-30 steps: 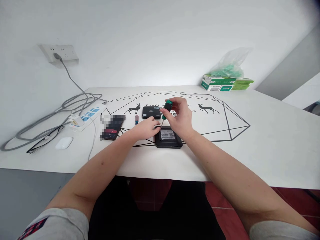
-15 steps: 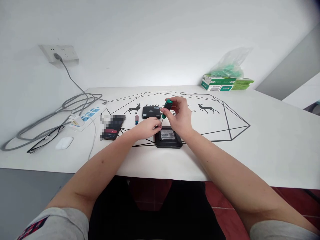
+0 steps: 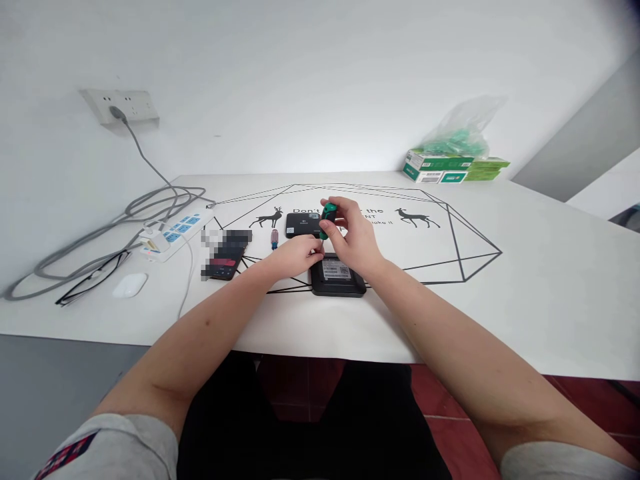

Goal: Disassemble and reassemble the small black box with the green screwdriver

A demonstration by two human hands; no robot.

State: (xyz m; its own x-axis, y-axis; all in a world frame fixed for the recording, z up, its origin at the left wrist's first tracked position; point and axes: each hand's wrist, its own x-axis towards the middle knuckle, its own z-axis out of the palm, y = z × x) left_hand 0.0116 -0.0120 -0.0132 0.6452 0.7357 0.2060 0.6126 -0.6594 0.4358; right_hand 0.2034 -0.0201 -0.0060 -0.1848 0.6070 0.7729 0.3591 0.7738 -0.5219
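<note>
"What does your grip have hold of?"

"Your right hand (image 3: 359, 235) is closed, thumb and fingers, round the handle of a green-and-black screwdriver (image 3: 328, 213), its shaft pointing down. Your left hand (image 3: 296, 257) has its fingers bunched by the shaft; whether they pinch anything, I cannot tell. They also hide the tip."

"And your labelled black case (image 3: 338, 288)?"

"Flat in front of you on the white surface (image 3: 545, 293), label up, its far left corner beneath your left fingertips. It lies nearer your front edge than the back. A second black box (image 3: 300, 225) sits just beyond your left hand."

"Any containers?"

"At the back right you have green-and-white boxes (image 3: 435, 171), contents hidden, with a see-through bag (image 3: 463, 130) on top, something green inside."

"Where can you move?"

"To the right of your right hand, the surface runs wide to its edge. Left is tighter: a small tool (image 3: 275, 239) and a phone (image 3: 232, 255) lie near your left hand, then a power strip (image 3: 181, 230) and coiled grey cable (image 3: 144, 193) farther out."
</note>
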